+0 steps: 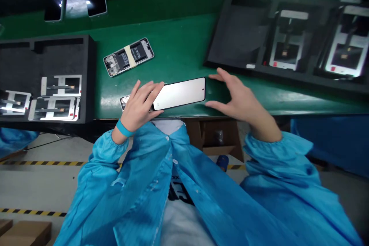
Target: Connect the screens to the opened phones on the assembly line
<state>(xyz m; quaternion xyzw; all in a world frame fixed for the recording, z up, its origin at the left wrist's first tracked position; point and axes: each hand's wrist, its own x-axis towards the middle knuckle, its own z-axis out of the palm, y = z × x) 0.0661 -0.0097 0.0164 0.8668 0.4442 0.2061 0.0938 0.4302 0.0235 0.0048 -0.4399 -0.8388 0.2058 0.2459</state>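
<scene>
Lit screen (pixel 180 93), head view: where is it?

On the green bench (pixel 178 54), near its front edge, bright face up; the left hand (pixel 140 103) lies over its left end and over part of a phone body (pixel 124 102); whether that hand pinches or merely rests, I cannot tell.

And the right hand (pixel 235 94)?

Just beside the screen's right end; thumb and fingers stand apart, with nothing between them.

How would you handle it well?

I'd steady it by its edges, keep pressure light and even, and spare the lit face from fingertips.

Containers?

Left black tray (pixel 88 69): display panels (pixel 62 85), some stacked; right black tray (pixel 220 32): two separate panels (pixel 288 40) in their own compartments, plus a small white piece (pixel 250 66) by the lower rim; cardboard box (pixel 238 142) under the bench: something clear, too blurred to name.
</scene>
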